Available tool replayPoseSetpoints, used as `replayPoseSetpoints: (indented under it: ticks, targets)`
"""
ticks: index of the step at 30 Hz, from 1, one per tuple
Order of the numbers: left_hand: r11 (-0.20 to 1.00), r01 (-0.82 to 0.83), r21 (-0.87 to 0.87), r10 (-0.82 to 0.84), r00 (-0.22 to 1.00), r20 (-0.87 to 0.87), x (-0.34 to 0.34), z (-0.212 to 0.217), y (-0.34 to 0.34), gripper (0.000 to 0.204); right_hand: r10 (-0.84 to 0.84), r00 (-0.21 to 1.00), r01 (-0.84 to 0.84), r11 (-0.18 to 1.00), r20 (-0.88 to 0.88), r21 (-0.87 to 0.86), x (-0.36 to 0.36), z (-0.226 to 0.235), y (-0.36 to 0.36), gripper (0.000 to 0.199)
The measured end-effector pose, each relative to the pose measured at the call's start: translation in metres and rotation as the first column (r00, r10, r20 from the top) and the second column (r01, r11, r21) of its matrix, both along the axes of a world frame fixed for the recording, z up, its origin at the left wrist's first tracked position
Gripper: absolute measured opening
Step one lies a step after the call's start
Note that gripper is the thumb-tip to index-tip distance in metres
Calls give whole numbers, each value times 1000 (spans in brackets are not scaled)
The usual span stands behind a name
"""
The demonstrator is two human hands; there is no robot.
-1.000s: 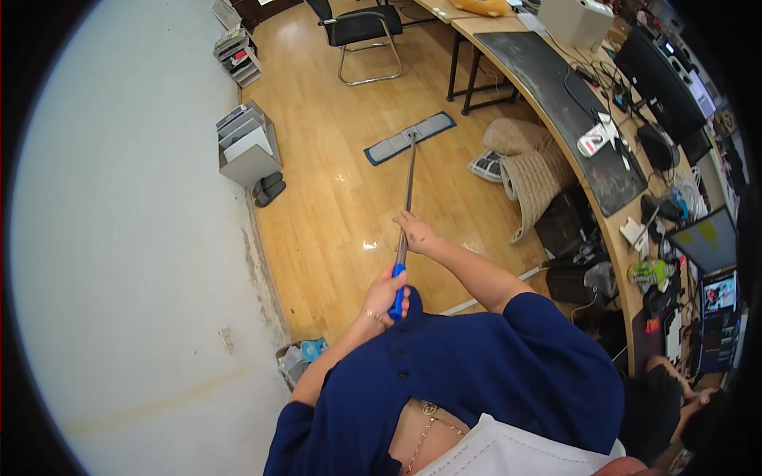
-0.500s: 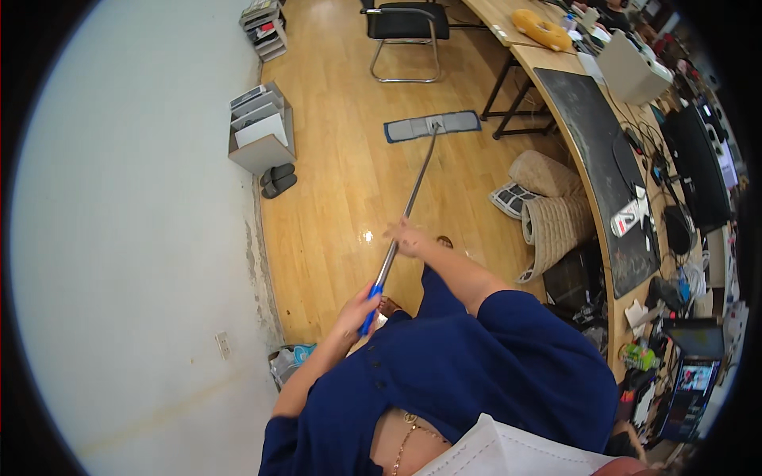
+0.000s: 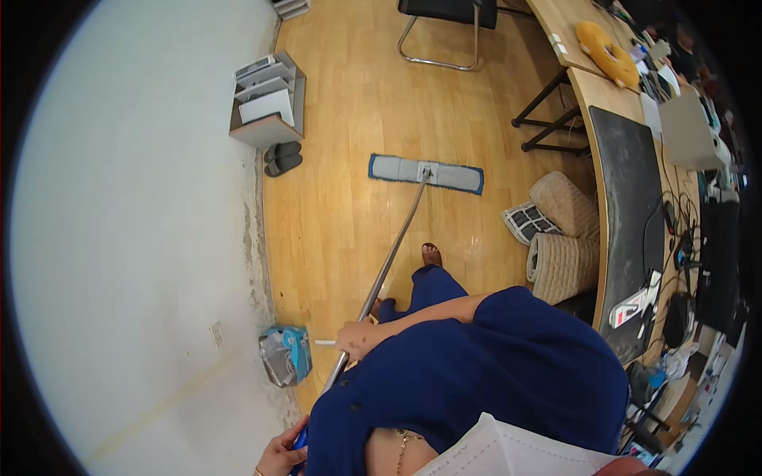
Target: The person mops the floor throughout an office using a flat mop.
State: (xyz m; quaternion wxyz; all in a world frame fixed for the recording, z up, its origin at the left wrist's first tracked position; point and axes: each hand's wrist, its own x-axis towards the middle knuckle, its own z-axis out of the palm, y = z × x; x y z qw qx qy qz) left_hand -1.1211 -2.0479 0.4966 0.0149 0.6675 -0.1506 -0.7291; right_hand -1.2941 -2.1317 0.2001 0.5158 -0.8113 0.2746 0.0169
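A flat dust mop with a long metal pole [image 3: 397, 252] reaches from my body out over the wooden floor. Its wide grey pad with a blue fringe [image 3: 394, 170] lies flat on the floor ahead of me. My right hand [image 3: 355, 339] is wrapped round the middle part of the pole, in front of my waist. Lower left, beside my hip, my left hand [image 3: 281, 454] is closed on the blue grip [image 3: 300, 441] at the pole's near end; my shirt hides part of that grip. One sandalled foot [image 3: 431, 255] shows to the right of the pole.
Along the left wall stand a grey file rack [image 3: 270, 107], dark slippers [image 3: 283, 159] and a blue-and-grey bag [image 3: 286, 356]. A black chair [image 3: 444, 36] is ahead. At right, rolled mats [image 3: 562, 266] lie beside the desk [image 3: 607, 91], whose dark metal legs [image 3: 548, 119] reach the floor.
The mop has been drawn back toward me, its pad now nearer and slightly turned. Both hands moved back and left with the pole, the left down beside my hip. The view has shifted somewhat.
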Motion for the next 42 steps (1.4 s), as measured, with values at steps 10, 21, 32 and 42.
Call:
replayPoseSetpoints:
  ticks: [10, 21, 32, 42]
  targets:
    - [928, 157, -339, -159, 987, 23, -101, -129, -63, 57, -99, 937, 243, 875, 336, -420, -125, -106, -107, 8]
    - [892, -81, -446, 39, 994, -103, -143, -237, -61, 54, -372, 726, 39, 862, -579, -505, -152, -104, -165, 23]
    - [828, -480, -291, 550, 796, 251, 98, -111, 354, 37, 740, 673, -733, 670, 22, -120, 170, -95, 193, 31]
    - [916, -125, -382, 351, 712, 608, 125, -34, 490, 40, 799, 323, -888, 441, 507, -130, 256, -5, 284, 32]
